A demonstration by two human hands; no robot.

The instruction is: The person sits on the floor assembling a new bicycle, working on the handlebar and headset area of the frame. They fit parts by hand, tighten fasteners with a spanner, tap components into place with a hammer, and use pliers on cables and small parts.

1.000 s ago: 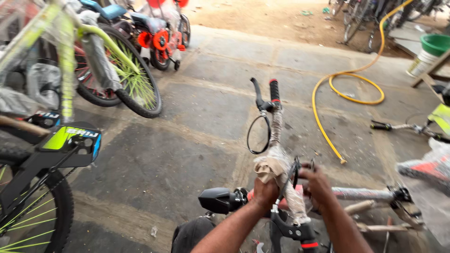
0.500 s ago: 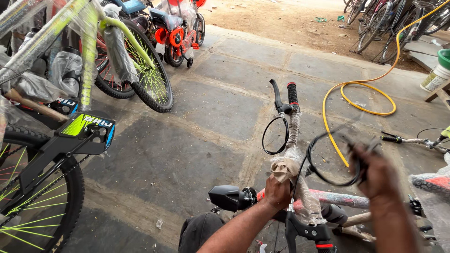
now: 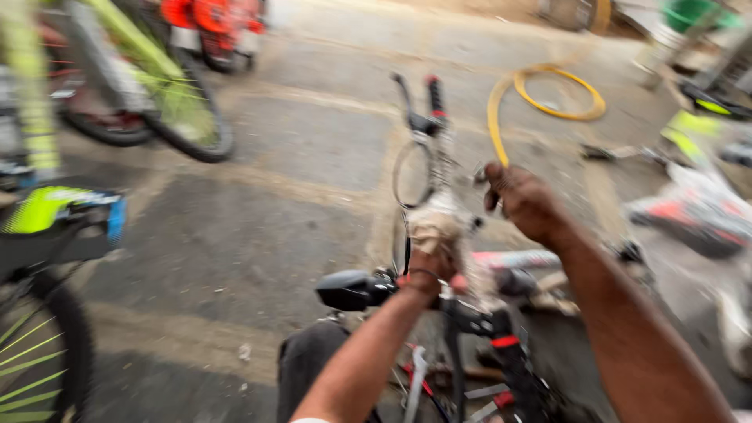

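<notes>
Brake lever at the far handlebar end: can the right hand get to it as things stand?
Probably yes. The right hand is raised in open air just right of the handlebar, and nothing visible lies between it and the brake lever, though blur hides fine detail.

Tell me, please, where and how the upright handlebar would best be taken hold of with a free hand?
Probably at the black and red grip on the handlebar, coming from the right: it stands clear at the top, while the left hand covers the wrapped middle and the cable loop hangs on the left.
</notes>
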